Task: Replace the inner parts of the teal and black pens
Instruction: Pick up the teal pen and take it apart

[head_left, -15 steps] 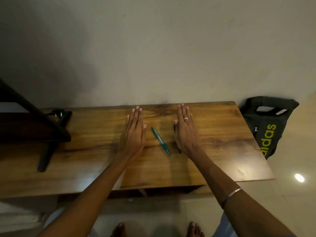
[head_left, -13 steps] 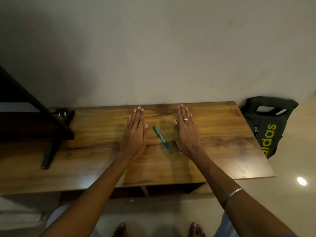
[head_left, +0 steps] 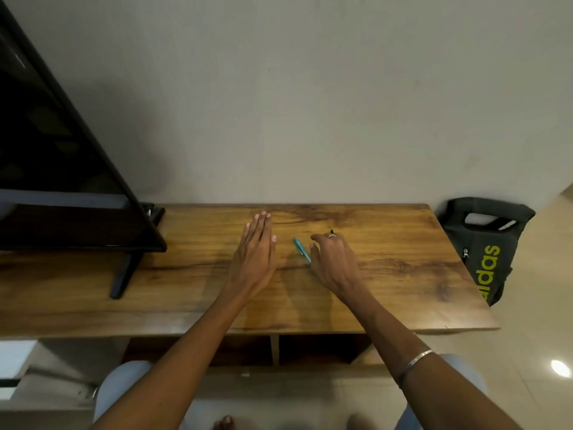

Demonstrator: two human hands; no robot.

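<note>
A teal pen [head_left: 301, 249] lies at a slant on the wooden table [head_left: 403, 274], between my two hands. My left hand [head_left: 255, 259] rests flat on the table, palm down, fingers together, a little left of the pen. My right hand [head_left: 333, 262] is raised with its fingers curled, and the thumb tip is right at the teal pen's near end. Only the far tip of the black pen [head_left: 331, 231] shows beyond the ringed finger. The rest is hidden under that hand, so I cannot tell whether it is gripped.
A black TV screen [head_left: 55, 169] on a stand with a foot [head_left: 124, 271] fills the table's left end. A dark bag [head_left: 486, 252] with green lettering leans against the wall beyond the right edge. My knees and feet are below the front edge.
My right hand has lifted from flat and curled its fingers over the black pen, with the thumb moving toward the teal pen. My left hand stays flat. The view has tilted up and shows more of the TV.
</note>
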